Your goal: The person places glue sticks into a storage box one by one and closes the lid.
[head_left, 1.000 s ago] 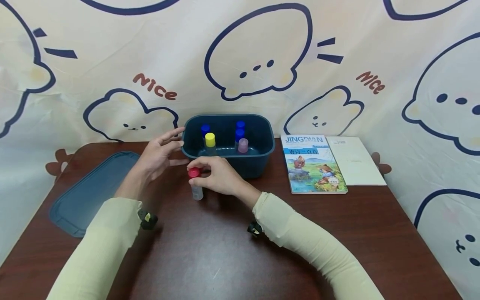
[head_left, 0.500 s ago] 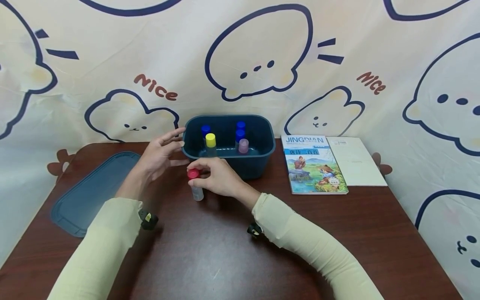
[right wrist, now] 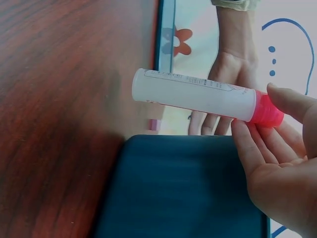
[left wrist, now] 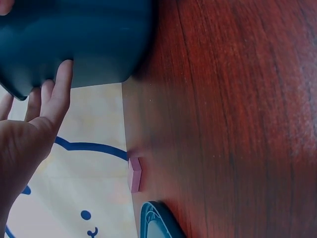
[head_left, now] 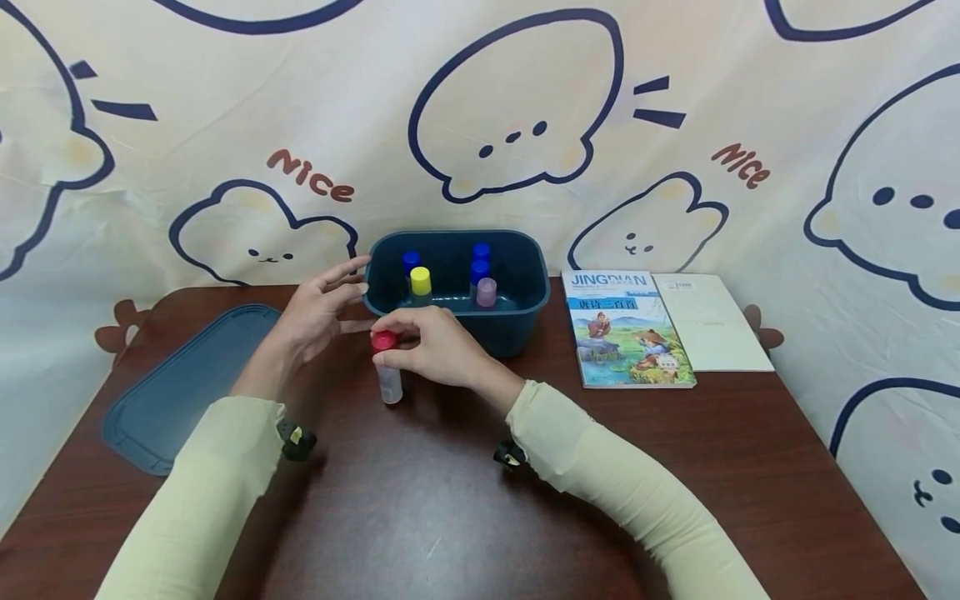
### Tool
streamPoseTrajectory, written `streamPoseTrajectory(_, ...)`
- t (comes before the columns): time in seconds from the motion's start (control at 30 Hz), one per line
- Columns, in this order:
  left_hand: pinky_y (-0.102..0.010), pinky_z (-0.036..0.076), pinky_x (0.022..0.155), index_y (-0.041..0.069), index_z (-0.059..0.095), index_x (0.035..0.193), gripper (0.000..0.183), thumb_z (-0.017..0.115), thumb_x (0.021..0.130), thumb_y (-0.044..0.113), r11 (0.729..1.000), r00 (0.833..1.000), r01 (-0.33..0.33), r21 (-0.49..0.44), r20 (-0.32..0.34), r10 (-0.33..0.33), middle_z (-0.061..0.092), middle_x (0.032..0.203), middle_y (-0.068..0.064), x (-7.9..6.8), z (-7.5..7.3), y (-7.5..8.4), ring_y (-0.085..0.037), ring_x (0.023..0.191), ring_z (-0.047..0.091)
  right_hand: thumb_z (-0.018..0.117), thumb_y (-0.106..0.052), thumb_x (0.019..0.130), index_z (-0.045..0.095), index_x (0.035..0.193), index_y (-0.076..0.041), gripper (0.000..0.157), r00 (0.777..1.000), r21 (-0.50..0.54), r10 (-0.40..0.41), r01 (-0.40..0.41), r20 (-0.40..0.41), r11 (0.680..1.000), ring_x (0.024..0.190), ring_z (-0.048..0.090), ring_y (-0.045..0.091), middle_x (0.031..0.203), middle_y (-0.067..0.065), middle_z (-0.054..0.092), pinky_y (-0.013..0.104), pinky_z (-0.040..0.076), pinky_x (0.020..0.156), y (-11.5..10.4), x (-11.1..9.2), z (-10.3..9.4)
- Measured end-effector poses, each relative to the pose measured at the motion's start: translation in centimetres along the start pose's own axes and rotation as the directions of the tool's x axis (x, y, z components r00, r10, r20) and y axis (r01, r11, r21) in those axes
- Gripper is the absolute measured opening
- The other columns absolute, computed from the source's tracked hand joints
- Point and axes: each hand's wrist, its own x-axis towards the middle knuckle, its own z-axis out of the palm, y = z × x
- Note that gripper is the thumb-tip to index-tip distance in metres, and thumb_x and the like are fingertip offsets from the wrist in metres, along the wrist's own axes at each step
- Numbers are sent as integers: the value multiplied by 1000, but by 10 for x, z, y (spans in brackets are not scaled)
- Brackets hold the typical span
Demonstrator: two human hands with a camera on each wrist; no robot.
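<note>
My right hand [head_left: 446, 346] pinches the red cap of a small, slim, whitish translucent bottle [head_left: 390, 383] between thumb and fingers. It hangs nearly upright in front of a dark blue-green plastic bin [head_left: 517, 325]; I cannot tell whether its base touches the table. Printed text shows along the bottle [right wrist: 193, 96] in the right wrist view. My left hand [head_left: 315, 312], fingers extended, rests its fingertips against the bin's left end. Inside the bin stand several similar bottles: a yellow-capped one [head_left: 421, 283], a purple-topped one [head_left: 486, 292] and blue-capped ones [head_left: 482, 252].
A flat blue-green lid [head_left: 191, 383] lies on the brown table [head_left: 450, 500] at left, partly behind my left forearm. Right of the bin lie a picture-covered book [head_left: 630, 333] and a pale book [head_left: 712, 321]. A printed cloth [head_left: 510, 83] hangs behind.
My right hand has moved slightly up and to the left, carrying the red-capped bottle with it. The left hand and the bin stay put.
</note>
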Motion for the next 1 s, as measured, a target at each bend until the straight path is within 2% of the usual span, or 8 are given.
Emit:
streamPoseTrajectory(0.2,-49,54,93,23,38,158,55,55,106,20,1000,1000,14,-9,5,-14,26,161,-13,0,0,0,-33,135,39,76,-9,92,68,126,-2,36,1000,52,-29,30,-10,998,108,68,16,119,9,71,23,54,92,-6,1,-9)
streamPoseTrajectory(0.3,-50,53,94,23,38,158,56,56,105,19,999,1000,21,-27,14,-20,22,163,-14,1,1,0,-34,137,37,76,-8,92,67,126,0,37,999,79,-33,35,-32,996,107,68,16,118,10,71,23,55,91,-8,1,-14)
streamPoseTrajectory(0.6,-49,55,92,23,40,157,53,54,106,17,999,1000,18,-41,2,-18,25,161,-12,2,1,0,-33,137,39,77,-8,91,67,127,-1,37,994,164,-44,61,-105,985,106,68,15,119,10,71,25,56,90,-12,4,-26)
streamPoseTrajectory(0.9,-52,51,95,22,38,158,56,56,105,17,997,999,16,-75,28,-14,21,162,-15,1,0,1,-35,139,36,77,-11,91,68,126,-5,37,985,174,-49,78,-164,982,108,68,14,119,7,71,26,56,90,-20,4,-36)
streamPoseTrajectory(1.0,-51,52,94,23,40,157,54,56,105,17,997,1000,22,-72,18,-21,22,162,-14,1,-1,1,-33,138,37,76,-11,92,68,126,-4,35,983,191,-52,86,-176,978,107,68,14,118,7,72,27,57,90,-21,4,-38)
